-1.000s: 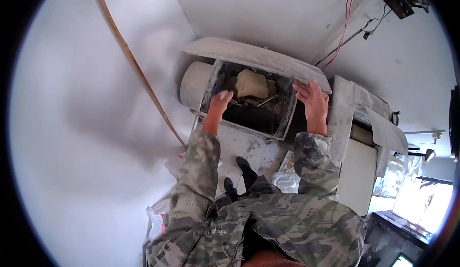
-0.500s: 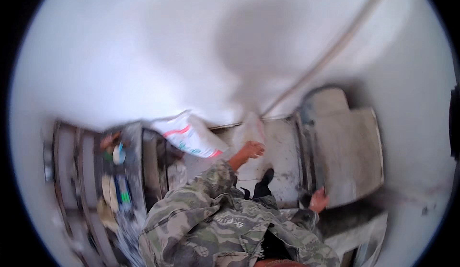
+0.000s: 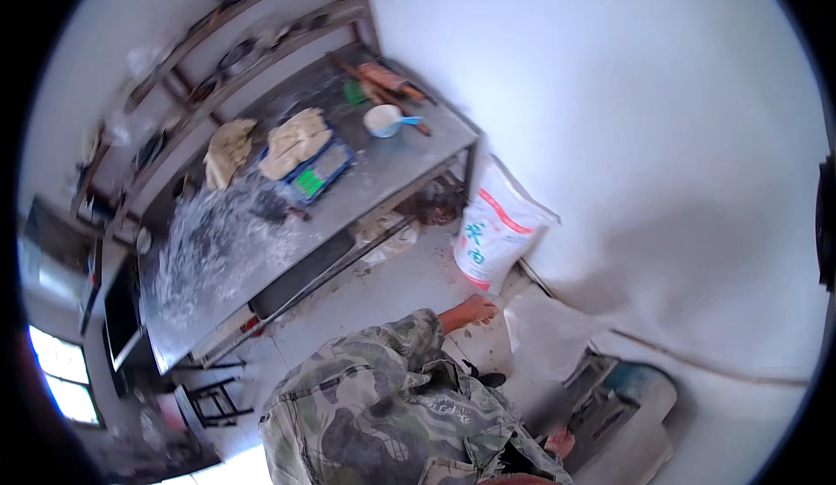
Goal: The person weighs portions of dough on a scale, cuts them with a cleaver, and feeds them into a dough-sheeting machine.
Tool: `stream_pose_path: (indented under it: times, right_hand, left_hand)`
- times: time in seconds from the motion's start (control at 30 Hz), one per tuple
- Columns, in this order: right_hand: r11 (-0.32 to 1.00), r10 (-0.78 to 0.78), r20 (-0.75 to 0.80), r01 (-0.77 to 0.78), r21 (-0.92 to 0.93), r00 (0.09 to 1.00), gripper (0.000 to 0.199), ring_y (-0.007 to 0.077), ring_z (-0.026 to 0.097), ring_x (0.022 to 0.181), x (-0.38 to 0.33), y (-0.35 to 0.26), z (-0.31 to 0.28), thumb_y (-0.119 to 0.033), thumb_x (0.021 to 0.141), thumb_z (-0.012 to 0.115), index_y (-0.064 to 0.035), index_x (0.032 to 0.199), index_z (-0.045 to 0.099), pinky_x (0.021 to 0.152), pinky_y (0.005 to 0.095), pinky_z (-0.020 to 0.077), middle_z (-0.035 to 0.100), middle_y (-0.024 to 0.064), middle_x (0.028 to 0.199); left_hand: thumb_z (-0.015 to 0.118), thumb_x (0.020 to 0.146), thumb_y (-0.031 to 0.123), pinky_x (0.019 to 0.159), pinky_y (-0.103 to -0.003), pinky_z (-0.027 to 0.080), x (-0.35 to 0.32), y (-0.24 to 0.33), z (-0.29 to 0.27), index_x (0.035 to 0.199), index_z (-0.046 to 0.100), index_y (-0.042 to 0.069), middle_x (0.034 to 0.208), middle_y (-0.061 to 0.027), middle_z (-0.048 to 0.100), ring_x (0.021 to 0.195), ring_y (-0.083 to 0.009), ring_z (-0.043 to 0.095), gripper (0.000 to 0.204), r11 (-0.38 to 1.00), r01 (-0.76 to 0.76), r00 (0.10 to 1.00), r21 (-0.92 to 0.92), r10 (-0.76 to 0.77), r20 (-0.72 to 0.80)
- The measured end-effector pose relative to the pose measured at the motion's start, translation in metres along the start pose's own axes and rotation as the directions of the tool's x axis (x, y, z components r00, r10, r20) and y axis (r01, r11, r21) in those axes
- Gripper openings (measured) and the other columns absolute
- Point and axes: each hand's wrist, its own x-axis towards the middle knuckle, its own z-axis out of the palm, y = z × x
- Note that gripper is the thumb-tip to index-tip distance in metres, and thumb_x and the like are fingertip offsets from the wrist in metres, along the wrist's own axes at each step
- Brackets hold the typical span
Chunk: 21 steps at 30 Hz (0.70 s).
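Note:
My left hand, in a camouflage sleeve, hangs in front of my body. Its fingers are loosely curled, and nothing shows in them. Ahead of it a white flour sack with red bands and green print leans against the wall. A second pale sack is just to the right of this hand, apparently apart from it. My right hand is low beside a worn grey-green machine. It is closed near a blurred dark shape, which it seems to hold; the kind cannot be made out.
On the left stands a floury metal table. It bears dough on a blue scale, more dough, a white dipper and a rolling pin. Shelves rise behind; a black stool stands lower left.
My view and body have turned left, bringing the whole table into sight and shifting the machine toward the lower right. Both hands stay low, the left still curled.

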Motion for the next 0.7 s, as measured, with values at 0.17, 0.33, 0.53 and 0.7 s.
stream_pose_path:
  times: [0.17,0.33,0.53,0.7]
  right_hand:
    - [0.857,0.133,0.665,-0.423,0.296,0.735,0.036,0.0279,0.062,0.108,0.014,-0.091,0.145,-0.025,0.097,0.054,-0.0012,0.123,0.056,0.081,0.0405,0.0518,0.065,0.0147,0.119]
    - [0.951,0.142,0.810,-0.306,0.048,0.569,0.040,0.0282,0.061,0.116,-0.003,-0.168,0.318,-0.029,0.100,0.048,-0.0027,0.130,0.052,0.085,0.0393,0.0512,0.063,0.0144,0.126]
    - [0.993,0.112,0.906,-0.010,-0.119,0.408,0.034,0.0291,0.069,0.101,-0.059,-0.258,0.486,-0.014,0.099,0.046,0.0018,0.128,0.052,0.071,0.0341,0.0549,0.067,0.0178,0.117]
    - [0.980,0.117,0.968,0.133,-0.149,0.221,0.027,0.0252,0.071,0.093,-0.107,-0.277,0.615,-0.013,0.098,0.050,0.0027,0.119,0.058,0.068,0.0326,0.0543,0.070,0.0160,0.107]
  left_hand:
    - [0.065,0.088,0.031,0.059,-0.029,0.050,-0.046,-0.017,-0.121,0.103,0.072,0.007,0.088,-0.0027,0.070,0.074,-0.0137,0.066,0.029,0.960,-0.111,0.933,-0.256,0.012,-0.361]
    - [0.065,0.090,0.029,0.062,-0.029,0.050,-0.131,-0.082,-0.218,0.108,0.070,0.008,0.091,-0.0024,0.070,0.078,-0.0141,0.067,0.028,0.900,-0.274,0.687,-0.338,-0.062,-0.724]
    - [0.067,0.088,0.028,0.062,-0.029,0.049,-0.195,-0.114,-0.286,0.105,0.071,0.006,0.085,-0.0022,0.069,0.075,-0.0119,0.065,0.028,0.932,-0.278,0.424,-0.231,-0.097,-0.900]
    - [0.065,0.081,0.035,0.065,-0.043,0.049,-0.178,-0.139,-0.365,0.090,0.072,0.004,0.075,-0.0144,0.069,0.072,-0.0316,0.067,0.033,0.999,-0.051,0.153,-0.001,0.007,-0.988]
